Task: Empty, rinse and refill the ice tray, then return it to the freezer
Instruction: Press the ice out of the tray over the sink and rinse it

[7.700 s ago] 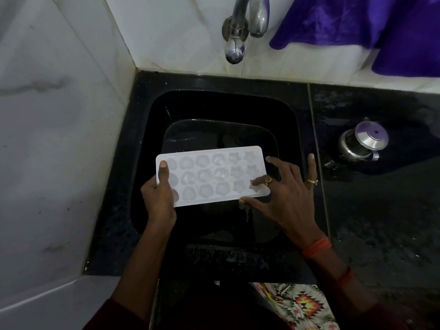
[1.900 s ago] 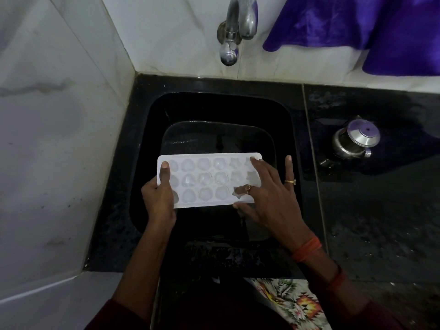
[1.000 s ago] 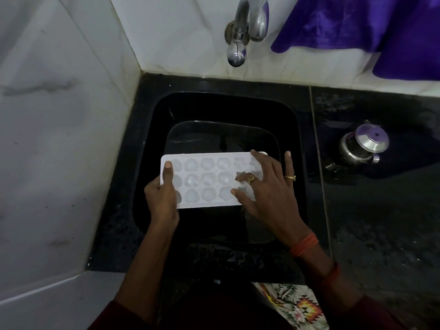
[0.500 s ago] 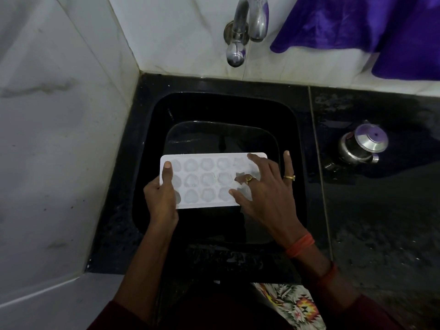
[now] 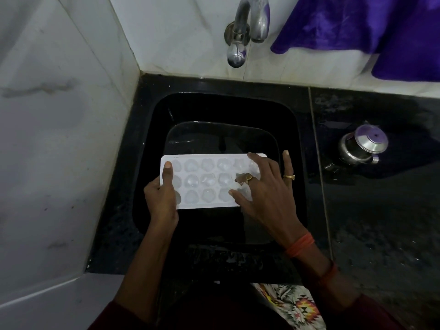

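Centre frame over the sink (image 5: 226, 96), ice tray (image 5: 204, 181) long axis runs left-right: left hand (image 5: 162, 198) clamps the left end, right hand (image 5: 264, 196) lies splayed across the right-end cells.

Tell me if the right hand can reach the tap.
Probably yes. The right hand only rests on the tray, which the left hand grips, and nothing stands between it and the tap above the sink.

Your one head camera sits close above the black sink (image 5: 214, 106), looking steeply down and toward the far tiled wall (image 5: 185, 32); the tap (image 5: 240, 36) marks the frame's far edge.
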A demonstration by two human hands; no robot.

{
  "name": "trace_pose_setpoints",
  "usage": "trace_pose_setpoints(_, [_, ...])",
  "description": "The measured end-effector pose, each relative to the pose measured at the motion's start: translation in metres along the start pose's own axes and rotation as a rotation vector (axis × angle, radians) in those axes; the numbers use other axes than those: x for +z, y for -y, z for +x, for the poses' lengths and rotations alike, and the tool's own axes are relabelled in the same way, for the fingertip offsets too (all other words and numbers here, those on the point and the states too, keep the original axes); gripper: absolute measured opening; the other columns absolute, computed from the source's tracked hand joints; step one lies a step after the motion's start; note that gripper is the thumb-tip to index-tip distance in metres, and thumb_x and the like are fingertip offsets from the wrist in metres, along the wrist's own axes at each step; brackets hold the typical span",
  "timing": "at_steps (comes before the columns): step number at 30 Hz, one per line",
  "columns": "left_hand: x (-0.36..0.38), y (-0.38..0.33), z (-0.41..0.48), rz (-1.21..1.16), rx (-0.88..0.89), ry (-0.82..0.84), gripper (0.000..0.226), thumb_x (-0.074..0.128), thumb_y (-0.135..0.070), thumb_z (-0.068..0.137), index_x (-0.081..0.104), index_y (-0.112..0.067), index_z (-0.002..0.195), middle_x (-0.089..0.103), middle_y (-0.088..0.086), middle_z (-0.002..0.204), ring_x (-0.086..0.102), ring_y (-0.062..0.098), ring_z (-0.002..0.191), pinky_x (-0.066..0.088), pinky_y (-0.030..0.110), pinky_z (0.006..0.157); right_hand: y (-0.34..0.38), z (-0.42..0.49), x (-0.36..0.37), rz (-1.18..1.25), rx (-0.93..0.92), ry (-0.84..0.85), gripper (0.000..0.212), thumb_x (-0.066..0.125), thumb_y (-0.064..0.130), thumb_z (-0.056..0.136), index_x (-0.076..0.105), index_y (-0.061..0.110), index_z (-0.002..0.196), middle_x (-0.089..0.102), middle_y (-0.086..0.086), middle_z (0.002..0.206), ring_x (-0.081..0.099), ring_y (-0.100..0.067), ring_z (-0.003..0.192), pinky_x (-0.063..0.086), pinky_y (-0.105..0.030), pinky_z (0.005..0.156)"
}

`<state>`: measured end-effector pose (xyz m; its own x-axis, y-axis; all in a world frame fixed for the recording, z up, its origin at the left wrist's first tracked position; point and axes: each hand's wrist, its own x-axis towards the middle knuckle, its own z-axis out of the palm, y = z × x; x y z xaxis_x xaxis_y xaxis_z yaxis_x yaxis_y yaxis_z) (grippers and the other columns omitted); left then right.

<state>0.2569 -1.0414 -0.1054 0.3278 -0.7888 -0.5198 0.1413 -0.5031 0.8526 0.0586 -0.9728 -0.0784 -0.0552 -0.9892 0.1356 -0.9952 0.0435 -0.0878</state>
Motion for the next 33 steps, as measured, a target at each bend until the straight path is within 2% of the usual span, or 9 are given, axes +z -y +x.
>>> trace_pose_setpoints(5, [0.0006, -0.0019, 0.0005, -0.002, -0.01, -0.003, 0.037, 0.068, -0.048, 0.093, 0.068, -0.013, 0.079, 0.071, 0.006, 0.085, 0.07, 0.028, 0.085, 0.059, 0.056, 0.086, 0.001, -0.0014, 0.0018, -0.011, 0.018, 0.041, 0.045, 0.055, 0.063, 0.088, 0.076, 0.028, 0.106, 0.052, -0.005, 0.144, 0.047, -0.024, 0.135, -0.008, -0.052, 0.125])
trace_pose_setpoints(12, [0.0008, -0.0026, -0.002, 0.004, -0.019, -0.005, 0.04, 0.068, -0.05, 0.091, 0.065, -0.014, 0.076, 0.067, 0.009, 0.085, 0.065, 0.029, 0.082, 0.057, 0.061, 0.086, 0.0005, -0.001, -0.0004, 0.014, 0.04, 0.009, 0.039, 0.066, 0.062, 0.083, 0.077, 0.027, 0.098, 0.053, -0.005, 0.144, 0.05, -0.024, 0.133, -0.005, -0.053, 0.125])
trace_pose_setpoints(18, [0.0016, -0.0034, -0.0022, 0.007, -0.006, 0.001, 0.042, 0.069, -0.053, 0.09, 0.064, -0.012, 0.079, 0.063, 0.012, 0.085, 0.062, 0.029, 0.08, 0.055, 0.064, 0.085, 0.0, -0.0024, -0.0008, -0.004, 0.043, 0.045, 0.042, 0.062, 0.063, 0.084, 0.075, 0.028, 0.102, 0.05, -0.007, 0.147, 0.048, -0.025, 0.136, -0.006, -0.053, 0.124])
trace_pose_setpoints(26, [0.0015, -0.0035, -0.0066, -0.002, 0.002, 0.006, 0.038, 0.066, -0.047, 0.094, 0.065, -0.012, 0.078, 0.067, 0.005, 0.082, 0.065, 0.025, 0.082, 0.058, 0.053, 0.085, -0.0009, -0.0018, -0.0044, 0.022, 0.023, 0.022, 0.039, 0.069, 0.059, 0.081, 0.077, 0.026, 0.101, 0.052, -0.006, 0.146, 0.049, -0.025, 0.135, -0.004, -0.054, 0.124])
trace_pose_setpoints(33, [0.0008, -0.0019, -0.0073, 0.013, 0.016, 0.011, 0.039, 0.066, -0.048, 0.094, 0.065, -0.011, 0.082, 0.065, 0.007, 0.085, 0.064, 0.025, 0.083, 0.058, 0.052, 0.086, -0.0018, -0.0051, -0.0005, -0.011, 0.023, 0.105, 0.043, 0.06, 0.062, 0.087, 0.077, 0.027, 0.105, 0.046, -0.007, 0.151, 0.043, -0.025, 0.139, -0.01, -0.052, 0.124])
